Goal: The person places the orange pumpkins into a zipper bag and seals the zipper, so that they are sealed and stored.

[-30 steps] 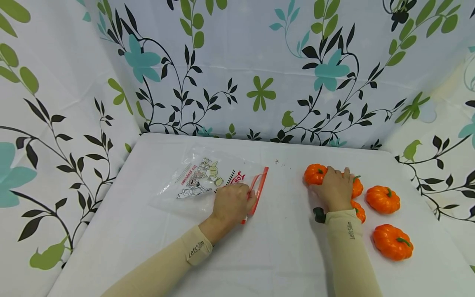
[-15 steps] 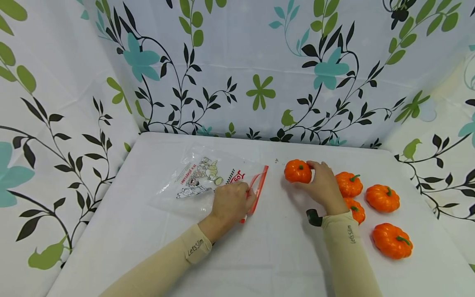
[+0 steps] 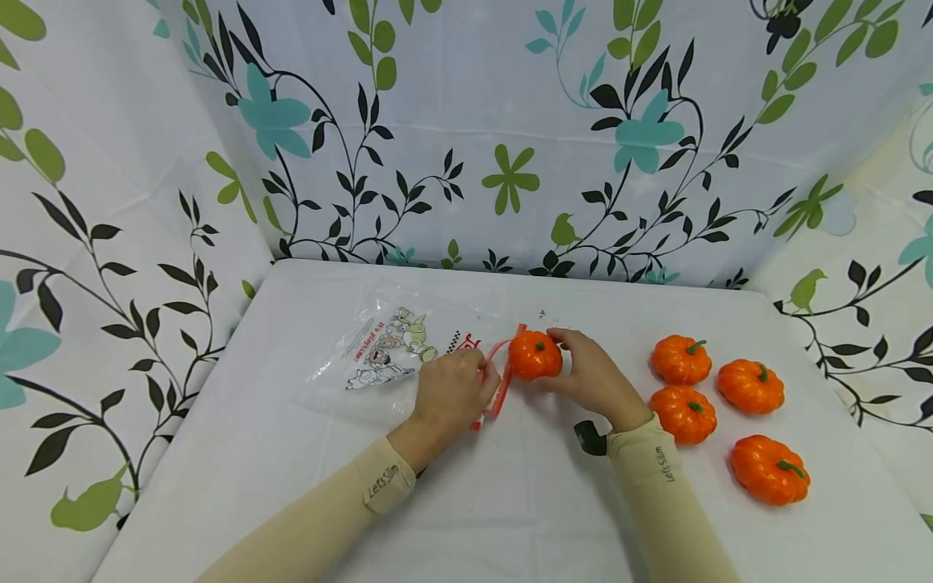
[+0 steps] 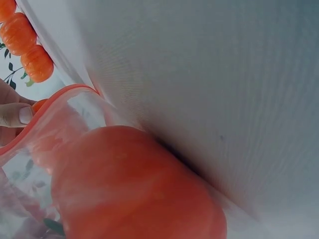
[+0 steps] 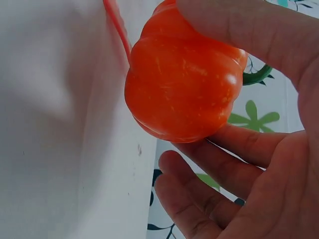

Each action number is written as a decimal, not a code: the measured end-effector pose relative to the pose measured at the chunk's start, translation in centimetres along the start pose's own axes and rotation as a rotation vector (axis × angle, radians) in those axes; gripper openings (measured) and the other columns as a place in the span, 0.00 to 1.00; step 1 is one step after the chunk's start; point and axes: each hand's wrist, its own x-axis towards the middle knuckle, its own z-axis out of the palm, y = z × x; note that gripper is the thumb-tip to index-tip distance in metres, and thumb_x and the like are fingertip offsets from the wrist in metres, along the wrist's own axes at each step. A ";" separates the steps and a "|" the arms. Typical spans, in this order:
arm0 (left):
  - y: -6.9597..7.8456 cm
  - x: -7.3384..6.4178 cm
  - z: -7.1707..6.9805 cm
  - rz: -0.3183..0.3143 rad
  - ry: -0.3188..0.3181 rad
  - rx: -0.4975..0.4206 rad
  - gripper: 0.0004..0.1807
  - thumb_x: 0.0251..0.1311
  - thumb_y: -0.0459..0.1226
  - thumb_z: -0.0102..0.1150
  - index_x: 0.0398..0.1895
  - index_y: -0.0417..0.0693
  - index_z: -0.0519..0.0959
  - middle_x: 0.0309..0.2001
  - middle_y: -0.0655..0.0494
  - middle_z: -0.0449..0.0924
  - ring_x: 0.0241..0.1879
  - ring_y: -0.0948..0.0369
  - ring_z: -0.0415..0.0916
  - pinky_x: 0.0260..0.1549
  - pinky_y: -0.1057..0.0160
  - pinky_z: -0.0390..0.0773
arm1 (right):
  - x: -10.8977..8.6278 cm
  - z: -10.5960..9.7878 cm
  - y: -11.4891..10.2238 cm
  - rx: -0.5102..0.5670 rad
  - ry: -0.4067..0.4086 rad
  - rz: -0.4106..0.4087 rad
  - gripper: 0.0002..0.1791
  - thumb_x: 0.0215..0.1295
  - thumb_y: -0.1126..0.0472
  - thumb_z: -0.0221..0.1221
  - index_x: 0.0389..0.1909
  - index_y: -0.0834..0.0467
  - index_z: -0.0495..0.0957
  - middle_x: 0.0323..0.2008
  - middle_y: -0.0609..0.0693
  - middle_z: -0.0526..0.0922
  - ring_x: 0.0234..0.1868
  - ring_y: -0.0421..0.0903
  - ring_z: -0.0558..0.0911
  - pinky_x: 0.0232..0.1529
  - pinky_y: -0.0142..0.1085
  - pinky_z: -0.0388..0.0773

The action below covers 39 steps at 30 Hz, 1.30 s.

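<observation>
My left hand (image 3: 450,393) is curled at the red-edged opening of a clear plastic zip bag (image 3: 397,348) with printed cartoon figures, gripping it. My right hand (image 3: 594,376) holds a small orange pumpkin (image 3: 535,355) right at the bag's red edge, its thumb and fingers around the side. In the right wrist view the pumpkin (image 5: 184,79) shows its green stem, and the palm is turned toward it. The left wrist view shows the bag's red rim (image 4: 65,92) raised in an arc, a thumb (image 4: 17,114) just beyond it, and a large orange-red rounded shape (image 4: 134,184) close to the lens.
Several more orange pumpkins lie on the right of the white table (image 3: 568,518): two close together (image 3: 681,360), one (image 3: 751,387) farther right and one (image 3: 770,470) nearer the front. A leaf-patterned curtain (image 3: 452,121) stands behind the table and along its sides.
My right hand has lifted a pumpkin from the group on the right and carried it left to the bag's edge. My left hand has stayed on the bag.
</observation>
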 end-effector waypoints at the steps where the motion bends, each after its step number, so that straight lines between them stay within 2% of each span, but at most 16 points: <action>1: 0.0 0.0 0.0 -0.002 0.005 0.001 0.08 0.54 0.35 0.68 0.21 0.45 0.82 0.15 0.58 0.76 0.12 0.61 0.72 0.11 0.68 0.66 | 0.0 0.1 -0.2 -0.001 -0.001 -0.004 0.47 0.55 0.52 0.74 0.73 0.61 0.64 0.70 0.59 0.69 0.68 0.60 0.69 0.66 0.60 0.66; 10: -0.1 0.0 -0.1 -0.005 0.011 0.011 0.09 0.55 0.37 0.69 0.22 0.45 0.80 0.16 0.57 0.75 0.11 0.60 0.70 0.11 0.68 0.66 | 0.0 1.6 -1.4 -0.019 -0.018 -0.007 0.46 0.54 0.51 0.75 0.72 0.60 0.66 0.65 0.57 0.74 0.61 0.57 0.74 0.60 0.56 0.74; 16: -0.2 0.0 -0.1 0.006 0.014 -0.020 0.08 0.55 0.37 0.68 0.23 0.44 0.81 0.16 0.58 0.74 0.12 0.62 0.69 0.11 0.70 0.67 | 0.1 2.6 -1.9 -0.014 0.003 -0.031 0.46 0.53 0.52 0.76 0.71 0.59 0.67 0.66 0.57 0.74 0.63 0.57 0.74 0.62 0.56 0.72; 24: -0.2 -0.2 -0.1 0.015 0.031 -0.043 0.08 0.53 0.36 0.69 0.22 0.45 0.80 0.18 0.57 0.76 0.13 0.61 0.73 0.11 0.68 0.69 | 0.5 4.0 -2.6 -0.084 0.046 -0.076 0.48 0.53 0.55 0.76 0.73 0.62 0.65 0.67 0.59 0.73 0.66 0.59 0.72 0.66 0.54 0.67; 27: -0.2 -0.2 -0.1 0.016 0.021 -0.045 0.07 0.54 0.36 0.69 0.23 0.45 0.80 0.18 0.58 0.76 0.14 0.62 0.73 0.12 0.68 0.69 | 0.8 4.5 -2.7 -0.080 0.067 -0.080 0.49 0.53 0.55 0.77 0.73 0.63 0.64 0.68 0.60 0.72 0.63 0.58 0.74 0.64 0.52 0.70; 32: -0.2 -0.3 -0.1 0.027 0.024 -0.042 0.08 0.55 0.36 0.69 0.23 0.45 0.80 0.17 0.58 0.74 0.15 0.61 0.73 0.13 0.67 0.70 | 0.9 4.9 -2.7 -0.027 0.117 -0.060 0.50 0.51 0.56 0.77 0.73 0.64 0.64 0.67 0.60 0.71 0.54 0.55 0.80 0.56 0.47 0.79; 39: -0.2 -0.4 -0.1 0.043 0.029 -0.052 0.08 0.55 0.36 0.69 0.24 0.44 0.79 0.15 0.59 0.70 0.12 0.63 0.68 0.11 0.70 0.65 | 0.9 5.2 -2.8 -0.033 0.177 0.042 0.43 0.49 0.52 0.78 0.66 0.60 0.74 0.61 0.57 0.76 0.48 0.52 0.82 0.49 0.45 0.81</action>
